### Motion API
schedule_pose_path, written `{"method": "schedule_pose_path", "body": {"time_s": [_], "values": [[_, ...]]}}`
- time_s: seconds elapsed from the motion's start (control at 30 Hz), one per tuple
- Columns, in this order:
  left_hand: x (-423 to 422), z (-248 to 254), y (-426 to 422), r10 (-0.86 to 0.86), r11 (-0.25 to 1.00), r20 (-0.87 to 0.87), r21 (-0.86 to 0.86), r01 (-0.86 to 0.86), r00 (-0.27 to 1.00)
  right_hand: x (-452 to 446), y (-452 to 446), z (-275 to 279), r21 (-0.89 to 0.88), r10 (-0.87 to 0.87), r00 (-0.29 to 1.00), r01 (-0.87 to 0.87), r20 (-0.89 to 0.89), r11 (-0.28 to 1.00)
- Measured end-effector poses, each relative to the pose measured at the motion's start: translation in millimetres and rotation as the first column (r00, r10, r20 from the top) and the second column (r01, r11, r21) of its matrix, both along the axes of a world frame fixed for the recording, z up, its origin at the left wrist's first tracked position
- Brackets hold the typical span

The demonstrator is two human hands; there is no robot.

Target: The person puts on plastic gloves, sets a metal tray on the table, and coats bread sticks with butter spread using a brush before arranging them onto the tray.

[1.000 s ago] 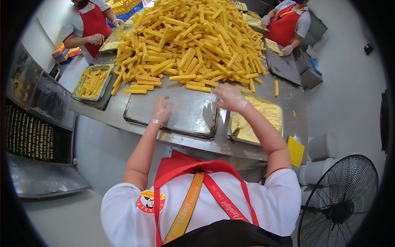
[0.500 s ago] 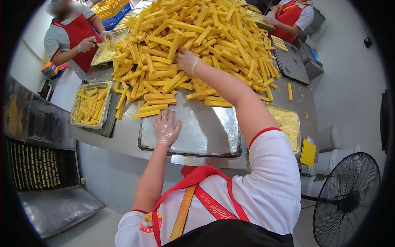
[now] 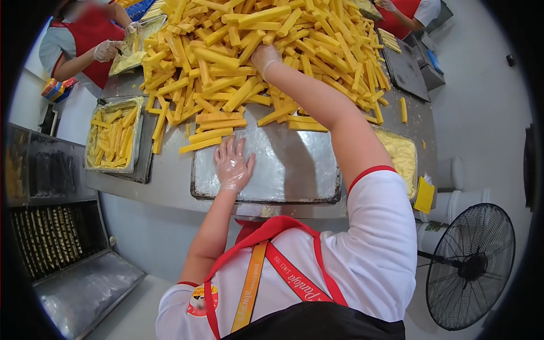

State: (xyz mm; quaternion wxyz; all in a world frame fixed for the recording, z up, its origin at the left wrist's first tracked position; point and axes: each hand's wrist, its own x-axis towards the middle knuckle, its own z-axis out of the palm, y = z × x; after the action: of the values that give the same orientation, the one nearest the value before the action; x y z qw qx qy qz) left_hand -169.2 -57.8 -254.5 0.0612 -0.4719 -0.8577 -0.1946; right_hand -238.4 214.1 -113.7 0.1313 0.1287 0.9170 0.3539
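Observation:
My left hand, in a clear plastic glove, lies flat on a metal baking tray with its fingers spread and holds nothing. Just beyond its fingertips, several yellow sticks, perhaps cut bread or cake, lie side by side at the tray's far left edge. A large heap of the same sticks rises behind the tray. My right hand, also gloved, reaches over the tray into the front of this heap. Its fingers are hidden among the sticks, so I cannot see whether they grip one.
A pan of sticks stands on the left, and a pan of pale yellow spread on the right. Co-workers in red aprons stand at far left and far right. A black fan stands at the lower right.
The view has shifted slightly, bringing the heap closer. My right hand has sunk deeper among the sticks, its fingers now covered. My left hand stays flat on the tray.

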Motion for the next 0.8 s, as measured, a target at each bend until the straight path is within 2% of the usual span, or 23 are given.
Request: {"method": "schedule_pose_path", "body": {"time_s": [0.1, 0.2, 0.3, 0.33, 0.4, 0.43, 0.47, 0.5, 0.6, 0.63, 0.7, 0.8], "values": [[-2, -8, 1, 0.000, 1.000, 0.026, -0.003, 0.000, 1.000, -31, 19, -25, -0.171, -0.286, 0.958, 0.287, 0.029, 0.943], [-1, -8, -1, -0.001, 1.000, 0.027, 0.002, 0.001, 1.000, -6, -1, 11, -0.168, -0.138, 0.990, 0.137, 0.003, 0.976], [-1, -5, -2, 0.004, 1.000, 0.019, 0.020, -0.004, 1.000, -43, 70, -82, -0.304, -0.291, 0.927, 0.215, -0.235, 0.928], [-2, -6, -2, 0.010, 1.000, 0.021, 0.017, -0.010, 1.000, -50, 84, -91, -0.529, -0.488, 0.828, 0.293, -0.276, 0.796], [-2, -7, -2, 0.018, 1.000, 0.027, 0.013, -0.019, 0.999, -50, 97, -89, -0.878, -0.819, 0.543, 0.283, -0.185, 0.385], [-2, -7, -2, 0.026, 0.999, 0.018, 0.021, -0.026, 0.999, -44, 101, -86, -0.913, -0.864, 0.464, 0.234, -0.196, 0.333], [0, -6, -2, 0.033, 0.999, 0.008, 0.030, -0.033, 0.999, -34, 106, -84, -0.915, -0.869, 0.439, 0.207, -0.229, 0.346], [0, -5, -2, 0.038, 0.998, -0.002, 0.040, -0.038, 0.999, -21, 108, -79, -0.880, -0.834, 0.465, 0.206, -0.297, 0.428], [-3, -13, -3, 0.109, 0.971, 0.119, 0.201, -0.131, 0.987, 29, 132, -67, -0.656, -0.657, 0.590, 0.264, -0.469, 0.707], [-9, -19, -6, 0.194, 0.921, 0.324, 0.264, -0.286, 0.926, 48, 145, -67, -0.581, -0.614, 0.624, 0.297, -0.483, 0.758], [-32, -51, -17, 0.515, 0.706, 0.210, 0.445, -0.551, 0.831, 86, 174, -65, -0.438, -0.555, 0.679, 0.362, -0.481, 0.823], [-56, -16, 3, 0.537, 0.480, 0.533, 0.444, -0.756, 0.654, 146, 221, -74, -0.291, -0.534, 0.743, 0.450, -0.403, 0.844]]}}
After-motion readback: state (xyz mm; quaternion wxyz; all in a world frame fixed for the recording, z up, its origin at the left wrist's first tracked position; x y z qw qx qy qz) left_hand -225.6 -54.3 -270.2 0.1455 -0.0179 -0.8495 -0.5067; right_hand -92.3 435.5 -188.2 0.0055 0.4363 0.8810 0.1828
